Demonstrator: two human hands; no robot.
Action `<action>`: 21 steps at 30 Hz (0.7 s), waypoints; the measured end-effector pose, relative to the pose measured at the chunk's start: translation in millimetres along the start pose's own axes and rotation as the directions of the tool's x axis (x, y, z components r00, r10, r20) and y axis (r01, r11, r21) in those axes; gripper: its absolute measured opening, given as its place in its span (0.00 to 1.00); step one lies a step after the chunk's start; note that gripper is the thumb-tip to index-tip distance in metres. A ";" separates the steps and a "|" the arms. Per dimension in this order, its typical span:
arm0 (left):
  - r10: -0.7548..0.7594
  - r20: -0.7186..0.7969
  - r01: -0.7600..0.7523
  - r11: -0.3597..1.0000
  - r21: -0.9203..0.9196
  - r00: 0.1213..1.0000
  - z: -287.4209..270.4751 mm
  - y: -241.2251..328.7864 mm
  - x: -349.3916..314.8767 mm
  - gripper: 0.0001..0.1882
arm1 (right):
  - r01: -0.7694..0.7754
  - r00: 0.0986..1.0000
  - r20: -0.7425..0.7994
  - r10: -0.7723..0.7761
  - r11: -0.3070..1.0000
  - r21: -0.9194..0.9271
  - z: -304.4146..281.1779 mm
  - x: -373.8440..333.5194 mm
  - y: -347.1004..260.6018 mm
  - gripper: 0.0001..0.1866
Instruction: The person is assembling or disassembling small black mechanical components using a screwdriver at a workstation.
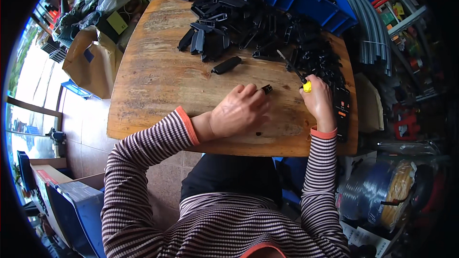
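My left hand (241,110) is closed over the middle of the wooden table, its fingers curled around a small black plastic part (267,89) whose end sticks out past the fingertips. To the right, my right hand (318,99) grips a screwdriver (297,71) with yellow showing at the handle by the thumb. Its dark, thin shaft points up and left toward the pile. A single black plastic piece (226,65) lies apart on the wood, beyond my left hand. Farther back spreads a large heap of similar black plastic parts (258,24). The palm side of both hands is hidden.
Blue plastic bins (306,2) line the far edge of the wooden table (158,62). A dark phone (341,110) lies by my right wrist. Grey tubing (370,28) hangs at the right, above coiled hoses (377,196). A brown paper bag (93,64) stands off the left side.
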State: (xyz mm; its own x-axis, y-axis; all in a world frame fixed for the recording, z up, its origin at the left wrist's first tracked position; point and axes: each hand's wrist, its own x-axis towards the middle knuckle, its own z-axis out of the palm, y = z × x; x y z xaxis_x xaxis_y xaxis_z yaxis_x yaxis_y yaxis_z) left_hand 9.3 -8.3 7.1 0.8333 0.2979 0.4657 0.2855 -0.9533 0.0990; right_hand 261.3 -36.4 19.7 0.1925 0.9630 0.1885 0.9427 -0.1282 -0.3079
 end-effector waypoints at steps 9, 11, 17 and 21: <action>0.072 0.039 -0.057 0.949 -0.311 0.997 5.9 -47.4 -12.9 0.18 | 0.074 0.997 -0.023 -0.070 0.905 0.418 3.1 5.5 -51.5 0.09; 0.047 0.070 -0.019 0.933 -0.358 0.996 11.8 -43.2 -14.8 0.18 | 0.107 0.994 -0.029 -0.104 0.904 0.415 11.6 9.7 -57.8 0.09; 0.097 0.044 -0.090 0.986 -0.140 0.994 7.4 -45.5 -19.1 0.19 | 0.274 0.962 -0.104 -0.254 0.870 0.411 31.9 15.5 -70.9 0.08; 0.128 0.013 -0.126 0.988 -0.091 0.992 17.2 -52.2 -26.7 0.19 | 0.399 0.915 -0.099 -0.390 0.843 0.362 44.6 22.9 -83.1 0.08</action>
State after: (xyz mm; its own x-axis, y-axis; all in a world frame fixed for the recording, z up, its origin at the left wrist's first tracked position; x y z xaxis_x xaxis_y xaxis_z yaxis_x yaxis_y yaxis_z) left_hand -19.8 34.3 -25.6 0.8691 0.1745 0.4629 0.1338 -0.9838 0.1196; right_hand 175.3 6.9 8.0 -0.1647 0.9079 0.3854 0.7725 0.3617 -0.5220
